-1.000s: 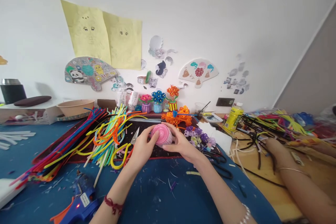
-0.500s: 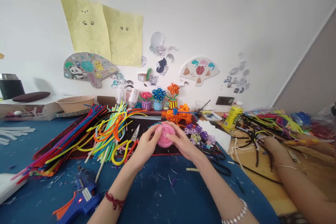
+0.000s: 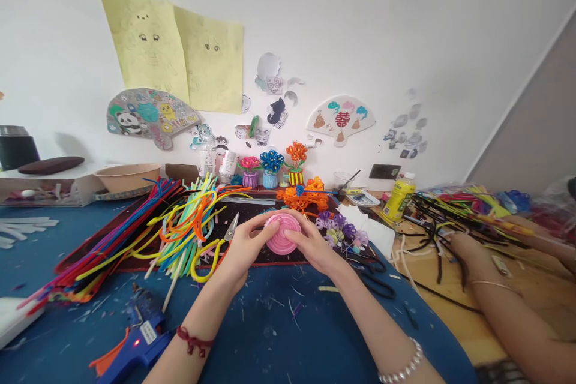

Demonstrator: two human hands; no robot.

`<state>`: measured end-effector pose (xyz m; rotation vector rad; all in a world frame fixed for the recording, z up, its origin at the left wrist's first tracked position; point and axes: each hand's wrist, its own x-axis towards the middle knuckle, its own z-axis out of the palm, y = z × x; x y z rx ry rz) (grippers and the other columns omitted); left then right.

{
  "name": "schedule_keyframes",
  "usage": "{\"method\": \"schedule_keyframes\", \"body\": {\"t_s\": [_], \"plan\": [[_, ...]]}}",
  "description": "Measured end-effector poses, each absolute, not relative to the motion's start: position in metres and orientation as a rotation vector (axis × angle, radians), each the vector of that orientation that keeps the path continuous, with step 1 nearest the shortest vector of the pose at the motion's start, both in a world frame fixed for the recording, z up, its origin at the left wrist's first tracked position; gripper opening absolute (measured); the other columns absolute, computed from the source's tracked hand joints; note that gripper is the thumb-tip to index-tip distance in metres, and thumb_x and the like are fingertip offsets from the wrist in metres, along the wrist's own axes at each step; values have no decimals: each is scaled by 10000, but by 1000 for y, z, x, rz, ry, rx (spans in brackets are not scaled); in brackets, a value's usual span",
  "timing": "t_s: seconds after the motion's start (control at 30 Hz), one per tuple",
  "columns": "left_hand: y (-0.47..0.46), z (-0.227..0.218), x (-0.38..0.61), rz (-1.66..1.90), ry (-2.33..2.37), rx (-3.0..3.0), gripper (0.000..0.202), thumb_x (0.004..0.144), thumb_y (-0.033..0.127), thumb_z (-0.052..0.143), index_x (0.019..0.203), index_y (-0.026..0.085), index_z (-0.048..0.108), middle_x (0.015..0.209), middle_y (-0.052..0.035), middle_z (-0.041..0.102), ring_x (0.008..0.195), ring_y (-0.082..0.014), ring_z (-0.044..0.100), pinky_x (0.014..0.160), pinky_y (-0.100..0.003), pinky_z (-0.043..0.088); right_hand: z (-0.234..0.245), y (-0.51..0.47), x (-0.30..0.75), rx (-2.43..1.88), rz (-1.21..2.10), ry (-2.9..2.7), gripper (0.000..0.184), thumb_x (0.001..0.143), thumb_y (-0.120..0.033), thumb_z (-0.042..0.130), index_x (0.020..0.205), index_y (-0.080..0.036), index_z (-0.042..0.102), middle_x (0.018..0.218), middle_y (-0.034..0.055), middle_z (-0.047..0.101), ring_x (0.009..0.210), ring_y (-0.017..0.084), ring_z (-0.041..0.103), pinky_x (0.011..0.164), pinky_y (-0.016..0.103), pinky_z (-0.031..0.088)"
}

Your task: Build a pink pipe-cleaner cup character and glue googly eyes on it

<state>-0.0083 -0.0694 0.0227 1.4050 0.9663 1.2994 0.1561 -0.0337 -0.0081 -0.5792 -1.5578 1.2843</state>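
Both of my hands hold a pink coiled pipe-cleaner piece [image 3: 282, 233] above the blue table, its round spiral face turned towards me. My left hand [image 3: 243, 249] grips its left side with thumb and fingers curled. My right hand [image 3: 315, 246] pinches its right side. Scissors [image 3: 231, 229] lie just left of my left hand. A cluster of purple pipe-cleaner flowers [image 3: 342, 232] sits just right of my right hand.
A big pile of coloured pipe cleaners [image 3: 148, 231] spreads to the left. A blue glue gun [image 3: 139, 339] lies near the front left. Orange flowers [image 3: 306, 197] and small flower pots [image 3: 271, 171] stand behind. Another person's hand [image 3: 465, 249] rests among black pipe cleaners at the right, near a yellow bottle [image 3: 398, 198].
I have turned the pink piece so its flat spiral face points at me instead of its domed side. The view tilted slightly; the other person's hand shifted a little.
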Motion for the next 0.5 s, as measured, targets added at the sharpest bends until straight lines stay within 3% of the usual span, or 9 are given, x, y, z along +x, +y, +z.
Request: {"method": "schedule_keyframes", "body": {"t_s": [0.13,0.23,0.5], "plan": [[-65,20,-12,1272,996,1353,569,780,521,685,1222,164,669,1174,-131,715,1031,-294,659,802,-358,525,-8,-34,157,-564,1304,-1543,420,802,-415,722,1186,-285,613,1207,39,642,1132,236,585,978,359,460],[-64,19,-13,1273,985,1349,556,780,518,685,1216,174,677,1178,-125,715,1040,-293,661,795,-352,531,-8,-33,157,-550,1302,-1551,437,789,-417,737,1185,-280,616,1229,41,634,1134,236,583,984,360,456],[-68,23,-6,1342,963,1436,467,782,455,700,1144,158,712,1213,-98,705,1124,-282,642,975,-366,493,-8,-34,153,-625,1256,-1539,431,836,-565,639,1141,-260,640,1196,56,650,1127,240,591,975,360,467]]}}
